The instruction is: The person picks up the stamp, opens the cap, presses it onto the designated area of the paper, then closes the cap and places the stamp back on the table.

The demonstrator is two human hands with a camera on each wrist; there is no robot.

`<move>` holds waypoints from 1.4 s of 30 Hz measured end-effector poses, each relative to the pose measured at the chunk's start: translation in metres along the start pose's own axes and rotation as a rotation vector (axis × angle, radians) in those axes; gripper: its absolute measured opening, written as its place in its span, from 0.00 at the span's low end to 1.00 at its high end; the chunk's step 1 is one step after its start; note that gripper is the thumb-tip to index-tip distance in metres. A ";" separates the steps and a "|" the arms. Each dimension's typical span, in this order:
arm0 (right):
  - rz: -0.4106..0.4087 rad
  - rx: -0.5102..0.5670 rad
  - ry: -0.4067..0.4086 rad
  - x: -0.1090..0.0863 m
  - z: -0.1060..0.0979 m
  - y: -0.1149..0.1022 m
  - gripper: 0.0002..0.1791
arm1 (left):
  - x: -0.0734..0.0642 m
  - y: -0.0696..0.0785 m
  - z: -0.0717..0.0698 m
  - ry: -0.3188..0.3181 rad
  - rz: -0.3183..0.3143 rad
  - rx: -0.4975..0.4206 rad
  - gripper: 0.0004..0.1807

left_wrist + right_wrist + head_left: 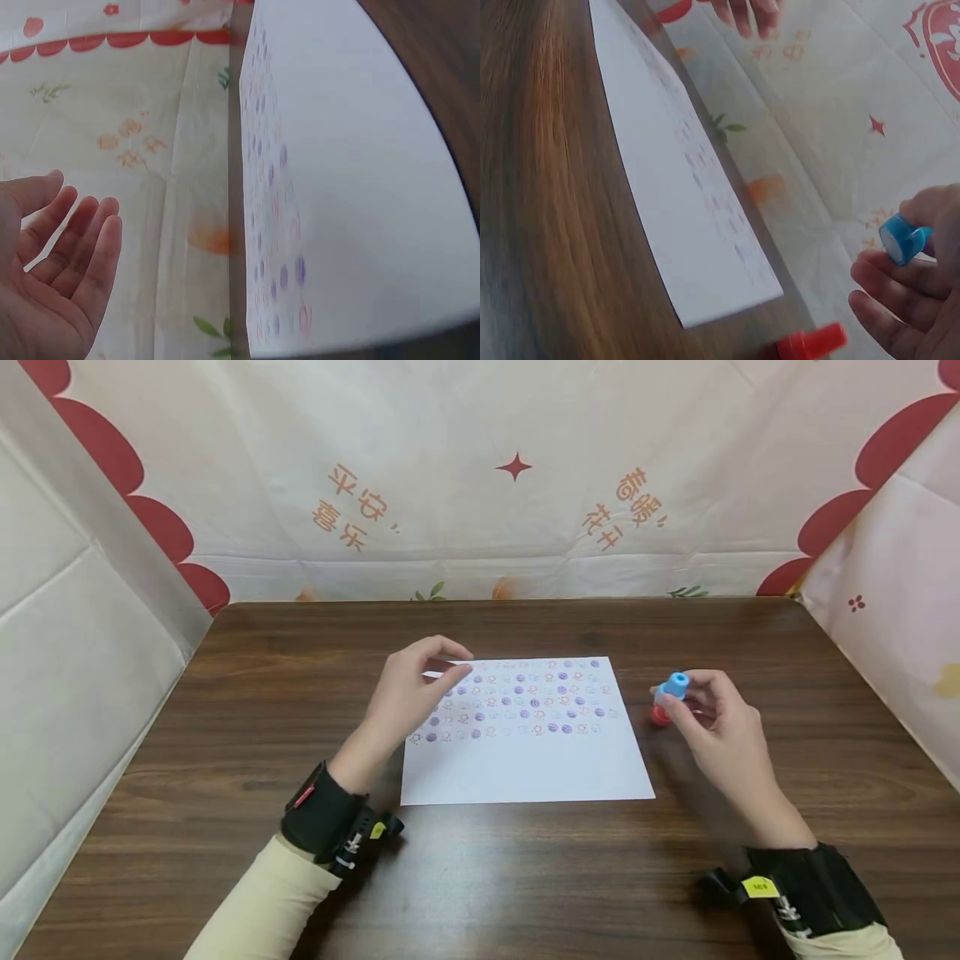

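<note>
A white sheet of paper [525, 768] lies on the table, with rows of small purple, red and blue stamped prints across its far half. Over its left edge is my left hand [412, 689], thumb and fingers apart and nothing between them; the left wrist view shows this hand [64, 277] with its palm bare and fingers loosely bent. To the right of the paper my right hand [720, 727] pinches a small blue stamp [901, 238] between thumb and fingers. Below it a red stamp [814, 343] stands on the table, partly covered by the hand in the head view.
The brown wooden table [225, 827] runs back to a pale printed cloth [517, 527] that hangs behind its far edge and along both sides. Each wrist wears a black band [326, 814] with a small camera.
</note>
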State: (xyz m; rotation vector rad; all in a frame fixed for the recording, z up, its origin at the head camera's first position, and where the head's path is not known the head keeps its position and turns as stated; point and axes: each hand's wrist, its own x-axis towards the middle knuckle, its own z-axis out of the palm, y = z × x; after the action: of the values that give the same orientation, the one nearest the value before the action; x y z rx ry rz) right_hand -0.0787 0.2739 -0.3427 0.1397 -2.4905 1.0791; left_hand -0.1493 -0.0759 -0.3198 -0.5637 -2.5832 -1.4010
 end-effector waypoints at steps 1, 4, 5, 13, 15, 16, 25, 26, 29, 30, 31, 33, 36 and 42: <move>0.010 -0.016 -0.003 -0.001 -0.003 0.002 0.17 | -0.001 -0.002 -0.004 0.006 -0.007 0.004 0.09; 0.040 -0.075 -0.002 -0.004 -0.009 0.009 0.19 | -0.004 -0.009 -0.012 0.020 -0.029 0.018 0.09; 0.054 -0.095 -0.001 -0.005 -0.011 0.012 0.20 | -0.004 -0.011 -0.015 0.023 -0.038 0.021 0.09; 0.126 -0.205 0.025 -0.011 -0.017 0.028 0.22 | -0.009 -0.019 -0.024 0.021 -0.083 0.016 0.10; 0.125 -0.223 0.024 -0.012 -0.017 0.032 0.22 | -0.009 -0.020 -0.024 0.022 -0.088 0.016 0.09; 0.122 -0.233 0.025 -0.012 -0.017 0.034 0.21 | -0.010 -0.021 -0.024 0.022 -0.091 0.017 0.10; 0.120 -0.318 -0.047 -0.010 -0.016 0.048 0.22 | -0.012 -0.026 -0.028 0.030 -0.104 0.026 0.09; 0.122 -0.332 -0.056 -0.009 -0.016 0.049 0.22 | -0.012 -0.026 -0.028 0.032 -0.103 0.027 0.09; 0.114 -0.371 -0.079 -0.007 -0.015 0.051 0.21 | -0.012 -0.028 -0.029 0.035 -0.105 0.029 0.09; 0.113 -0.383 -0.088 -0.006 -0.015 0.051 0.20 | -0.012 -0.028 -0.029 0.035 -0.105 0.029 0.09; 0.113 -0.395 -0.098 -0.006 -0.015 0.051 0.20 | -0.012 -0.029 -0.029 0.036 -0.104 0.028 0.09; 0.117 -0.408 -0.112 -0.005 -0.015 0.051 0.21 | -0.012 -0.030 -0.029 0.037 -0.103 0.027 0.09; 0.124 -0.424 -0.123 -0.004 -0.015 0.051 0.21 | -0.012 -0.030 -0.030 0.037 -0.106 0.026 0.09; 0.121 -0.434 -0.139 -0.003 -0.015 0.048 0.21 | -0.013 -0.029 -0.031 0.033 -0.116 0.029 0.09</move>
State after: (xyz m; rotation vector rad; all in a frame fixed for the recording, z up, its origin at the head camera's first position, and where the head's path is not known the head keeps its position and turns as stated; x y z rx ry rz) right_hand -0.0829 0.3175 -0.3675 -0.0673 -2.8234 0.5634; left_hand -0.1498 -0.1193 -0.3295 -0.3895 -2.6437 -1.3916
